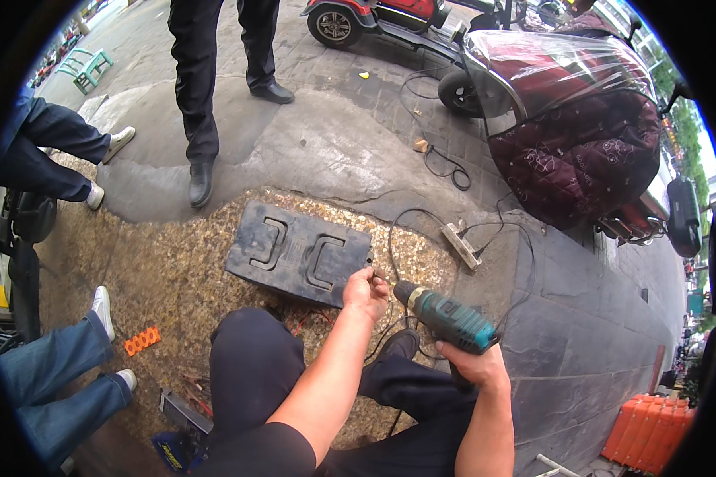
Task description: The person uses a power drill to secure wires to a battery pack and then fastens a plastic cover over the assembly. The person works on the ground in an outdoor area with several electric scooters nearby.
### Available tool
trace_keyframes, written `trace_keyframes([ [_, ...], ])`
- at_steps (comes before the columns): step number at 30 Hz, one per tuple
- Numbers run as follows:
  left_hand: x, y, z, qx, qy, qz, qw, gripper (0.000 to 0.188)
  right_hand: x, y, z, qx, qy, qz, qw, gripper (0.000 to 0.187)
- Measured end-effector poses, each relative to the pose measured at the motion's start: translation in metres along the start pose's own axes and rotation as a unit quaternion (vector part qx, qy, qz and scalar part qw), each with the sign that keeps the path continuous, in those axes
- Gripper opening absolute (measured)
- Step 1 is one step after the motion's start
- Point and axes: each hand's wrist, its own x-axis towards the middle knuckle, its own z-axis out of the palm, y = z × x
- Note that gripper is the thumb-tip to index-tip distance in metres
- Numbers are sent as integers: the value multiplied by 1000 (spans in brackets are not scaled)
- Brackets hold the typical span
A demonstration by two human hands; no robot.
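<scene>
A teal and black power drill [453, 319] is gripped by its handle in my right hand [476, 364]. Its chuck points up and left, close to the fingers of my left hand [366, 294]. Those fingers are pinched together at the right end of a black plastic battery case [294, 246]; whatever small thing they hold is too small to make out. Two recessed bracket-shaped handles mark the top of the case, which lies on the pebbled ground. Red and black wires [314, 319] show beside its near edge, partly hidden by my left forearm.
A power strip [461, 246] with black cables lies right of the case. An orange piece with holes [142, 342] and tools [184, 413] lie at left. People stand or sit around the left side. A covered scooter [577, 159] stands at far right.
</scene>
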Motion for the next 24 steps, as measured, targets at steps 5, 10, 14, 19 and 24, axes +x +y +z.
trace_keyframes([
  [5, 20, -15, 6, -4, 32, -15, 999, 6, 12, -4, -12, -229, -25, -51, 972, 34],
  [10, 50, -25, 8, -64, -27, -29, 997, 20, 48, -5, -19, -167, -52, 9, 985, 35],
  [14, 73, -35, 9, -91, -40, -7, 995, 26, 81, -3, -20, -164, -46, 20, 985, 30],
  [19, 102, -37, 7, -126, -10, 24, 992, 25, 118, 0, -14, -211, -72, 46, 974, 34],
  [24, 107, -37, 8, -142, -42, 35, 988, 23, 136, -6, -9, -260, -83, 58, 960, 34],
])
